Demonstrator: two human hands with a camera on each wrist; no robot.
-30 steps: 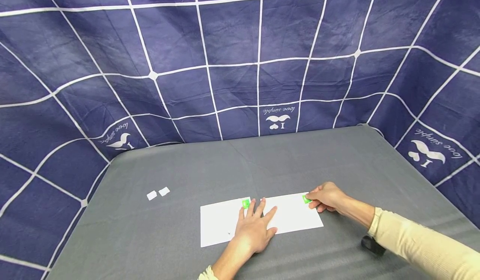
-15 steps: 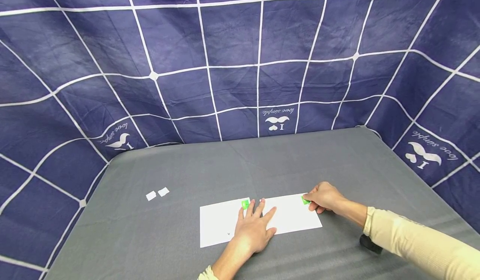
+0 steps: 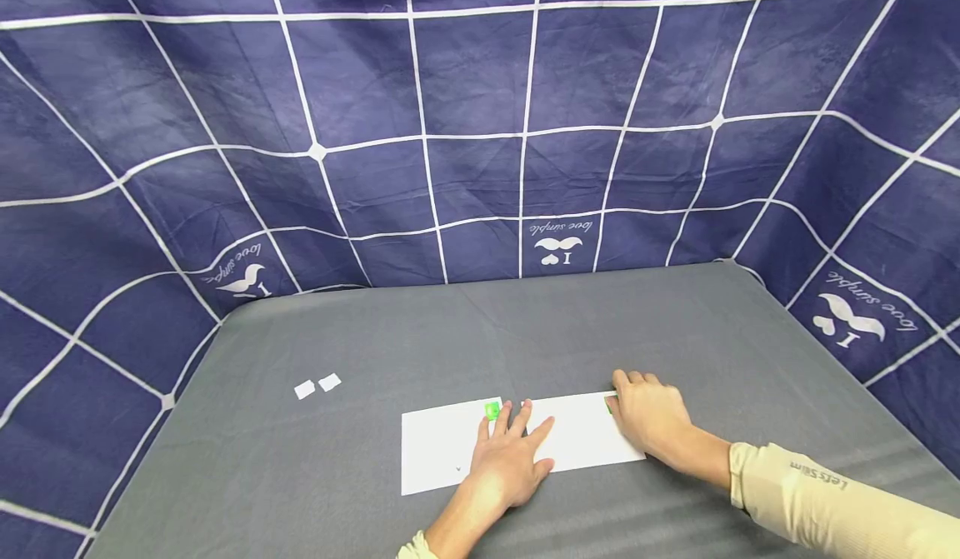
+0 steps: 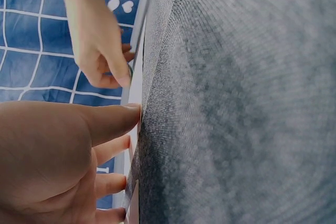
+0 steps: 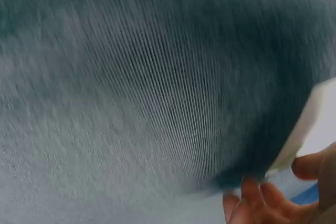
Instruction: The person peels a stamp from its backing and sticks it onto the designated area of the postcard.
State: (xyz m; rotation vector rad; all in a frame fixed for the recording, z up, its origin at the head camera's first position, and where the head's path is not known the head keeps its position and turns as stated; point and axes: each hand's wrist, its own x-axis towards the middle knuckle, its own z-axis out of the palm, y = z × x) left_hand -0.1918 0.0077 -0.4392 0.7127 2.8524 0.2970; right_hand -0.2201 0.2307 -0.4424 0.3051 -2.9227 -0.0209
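Two white paper sheets lie side by side on the grey cloth, the left sheet [image 3: 431, 451] and the right sheet [image 3: 573, 438]. My left hand [image 3: 508, 463] rests with spread, straight fingers across the gap between them, touching both. A small green square [image 3: 492, 410] sits at the left sheet's upper right corner, beside those fingers. At the right sheet's upper right corner, my right hand [image 3: 651, 413] pinches another green square [image 3: 608, 406], mostly covered by the thumb. In the right wrist view, thumb and curled fingers [image 5: 252, 195] meet around that pale corner.
Two small white paper pieces [image 3: 317, 386] lie on the grey cloth [image 3: 375, 334] to the left. A blue curtain [image 3: 472, 176] with white grid lines stands behind and at both sides.
My right hand has turned over the corner, its fingers now beyond the sheet's far edge, covering more of the green square. The black object near the sleeve is now hidden. My left hand stays put.
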